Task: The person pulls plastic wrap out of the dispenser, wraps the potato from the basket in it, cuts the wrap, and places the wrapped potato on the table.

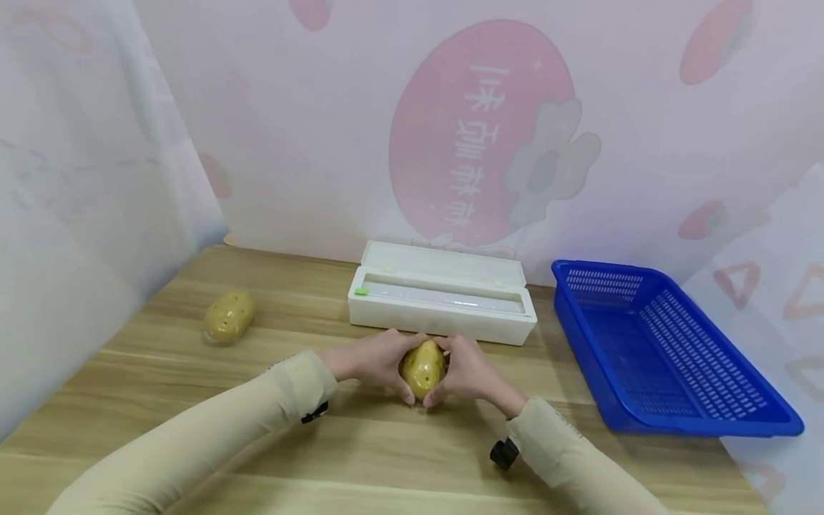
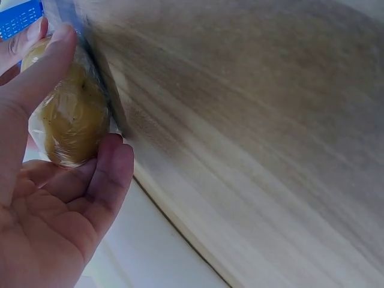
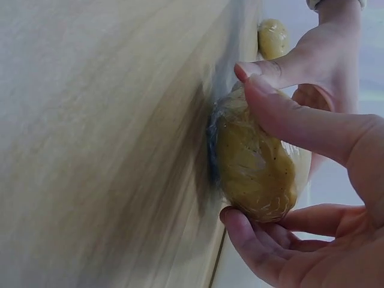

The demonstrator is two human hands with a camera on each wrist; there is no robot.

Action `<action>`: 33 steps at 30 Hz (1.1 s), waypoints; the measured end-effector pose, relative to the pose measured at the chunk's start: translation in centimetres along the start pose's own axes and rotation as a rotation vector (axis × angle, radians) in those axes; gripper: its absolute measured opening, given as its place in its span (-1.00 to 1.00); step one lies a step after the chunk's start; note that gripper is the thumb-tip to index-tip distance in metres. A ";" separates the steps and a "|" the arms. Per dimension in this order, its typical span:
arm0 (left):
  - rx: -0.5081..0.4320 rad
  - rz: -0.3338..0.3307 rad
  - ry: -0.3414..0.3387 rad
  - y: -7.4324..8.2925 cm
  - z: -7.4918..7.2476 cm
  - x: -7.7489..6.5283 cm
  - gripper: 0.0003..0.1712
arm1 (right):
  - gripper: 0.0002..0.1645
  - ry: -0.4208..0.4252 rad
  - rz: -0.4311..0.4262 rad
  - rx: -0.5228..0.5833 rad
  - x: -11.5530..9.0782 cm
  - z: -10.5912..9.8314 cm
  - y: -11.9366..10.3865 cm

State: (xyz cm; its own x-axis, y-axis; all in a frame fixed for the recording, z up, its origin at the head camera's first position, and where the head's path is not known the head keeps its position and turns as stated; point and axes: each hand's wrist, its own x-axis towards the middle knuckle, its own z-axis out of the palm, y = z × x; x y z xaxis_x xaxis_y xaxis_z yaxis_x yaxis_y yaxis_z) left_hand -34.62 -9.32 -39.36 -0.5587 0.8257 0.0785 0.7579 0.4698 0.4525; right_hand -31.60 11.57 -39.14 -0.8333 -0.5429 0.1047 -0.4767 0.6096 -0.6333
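Between both hands is a potato (image 1: 423,369) wrapped in clear cling film, low over the wooden table just in front of a white box. My left hand (image 1: 381,361) curls round its left side, thumb toward me and fingers at the far end. On the other side my right hand (image 1: 468,368) grips it the same way, the two thumbs close together. Shiny, wrinkled film shows on the potato (image 2: 75,117) in the left wrist view. The right wrist view has the potato (image 3: 255,162) between thumb and fingertips, close to the tabletop.
The white cling film box (image 1: 440,325) stands behind the hands, lid raised, a film roll inside and a green slider at its left. A second wrapped potato (image 1: 230,316) lies at the left. At the right sits a blue plastic basket (image 1: 582,343). A printed cloth (image 1: 290,143) hangs behind the table.
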 end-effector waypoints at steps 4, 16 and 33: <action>-0.001 0.007 0.020 0.0 0.3 0.0 -0.09 | 0.04 0.001 0.007 0.024 -0.2 0.1 0.5; 0.012 -0.106 0.031 0.3 1.1 -0.4 0.23 | 0.20 -0.019 0.056 0.040 -0.6 0.3 1.2; 0.002 -0.197 0.181 -0.5 1.3 -2.0 0.20 | 0.00 -0.051 0.101 0.378 -2.4 -1.0 1.6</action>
State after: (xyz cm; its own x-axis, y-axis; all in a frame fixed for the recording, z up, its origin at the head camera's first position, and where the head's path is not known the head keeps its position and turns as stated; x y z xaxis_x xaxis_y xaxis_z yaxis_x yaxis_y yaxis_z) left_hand -33.48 -10.77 -40.89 -0.7464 0.6491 0.1468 0.6293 0.6167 0.4729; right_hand -30.60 14.45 -39.66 -0.8511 -0.5250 -0.0051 -0.2481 0.4107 -0.8774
